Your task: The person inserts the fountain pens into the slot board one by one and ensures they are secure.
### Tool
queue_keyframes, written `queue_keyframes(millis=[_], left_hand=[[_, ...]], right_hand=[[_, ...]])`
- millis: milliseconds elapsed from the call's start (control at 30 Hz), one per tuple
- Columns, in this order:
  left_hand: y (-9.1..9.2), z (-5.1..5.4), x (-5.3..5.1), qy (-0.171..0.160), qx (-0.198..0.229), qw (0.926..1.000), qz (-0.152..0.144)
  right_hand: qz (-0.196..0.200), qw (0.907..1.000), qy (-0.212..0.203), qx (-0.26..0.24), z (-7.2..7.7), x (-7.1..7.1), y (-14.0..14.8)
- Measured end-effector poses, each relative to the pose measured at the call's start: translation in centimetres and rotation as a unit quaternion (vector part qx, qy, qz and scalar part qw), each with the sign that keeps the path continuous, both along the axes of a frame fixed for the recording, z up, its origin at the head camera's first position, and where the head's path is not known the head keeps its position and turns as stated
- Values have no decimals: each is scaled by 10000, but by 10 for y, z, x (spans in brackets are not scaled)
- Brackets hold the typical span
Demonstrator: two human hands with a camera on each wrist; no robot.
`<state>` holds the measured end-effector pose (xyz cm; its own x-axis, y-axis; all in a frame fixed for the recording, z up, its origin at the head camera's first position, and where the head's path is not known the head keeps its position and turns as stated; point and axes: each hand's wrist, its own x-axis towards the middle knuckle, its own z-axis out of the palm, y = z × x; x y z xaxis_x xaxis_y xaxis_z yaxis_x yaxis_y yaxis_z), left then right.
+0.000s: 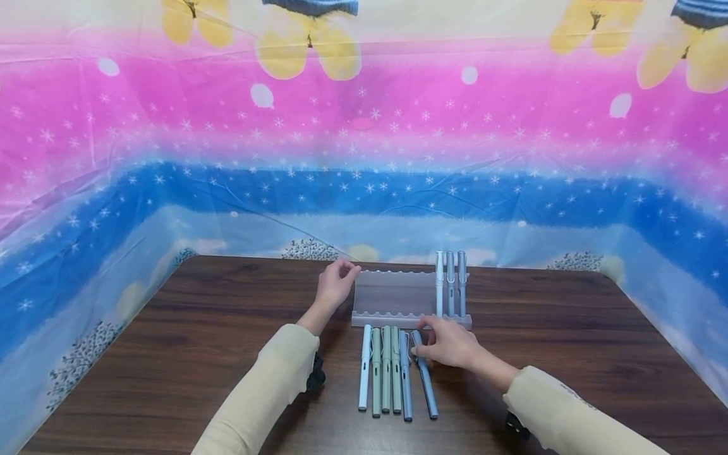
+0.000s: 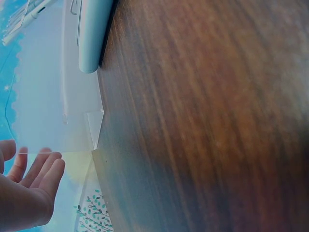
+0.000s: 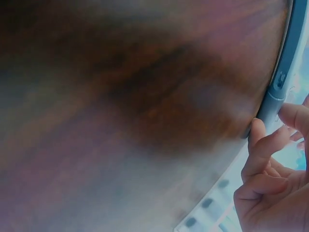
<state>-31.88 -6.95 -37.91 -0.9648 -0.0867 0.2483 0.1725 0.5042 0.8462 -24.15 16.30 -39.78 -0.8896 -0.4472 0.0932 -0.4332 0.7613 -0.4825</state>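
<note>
A clear plastic pen rack [image 1: 395, 294] with scalloped edges stands near the table's far side. My left hand [image 1: 334, 284] pinches its upper left corner between thumb and fingers. In the left wrist view those fingertips [image 2: 57, 162] meet the panel's edge. With thumb and index finger, my right hand [image 1: 449, 341] pinches the cap end of a dark blue pen [image 1: 426, 385] that lies slanted on the table. To its left lie a blue pen [image 1: 406, 379], three green pens [image 1: 386, 373] and a pale blue pen [image 1: 364, 370], side by side.
Three pens [image 1: 451, 284], one pale and two grey-blue, stand side by side in the rack's right end. The dark wooden table [image 1: 227, 354] ends just behind the rack, against a printed cloth [image 1: 352, 189] that hangs around it.
</note>
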Motion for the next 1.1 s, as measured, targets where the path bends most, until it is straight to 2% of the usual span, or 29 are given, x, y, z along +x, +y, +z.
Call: queue_keyframes(millis=[167,367,633,733,867,1100], left_hand=[[0,0,0,24,-31,10000,-6],[-1,-1,-1,2,-31,10000,-10],[0,0,0,-53,24,10000,5],[0,0,0,-46,18,10000,3],[0,0,0,-57,1,10000,5],[1,0,0,-98,-9,10000,20]], right_hand=[[128,9997,-205,-1,3,0,2],[88,9989,-440,124,5,-2,2],[84,9993,-339,148,5,-4,1],[73,9991,-404,40,4,-4,3],[103,9969,-722,-286,4,-6,7],[417,9868,-1223,-980,8,-8,15]])
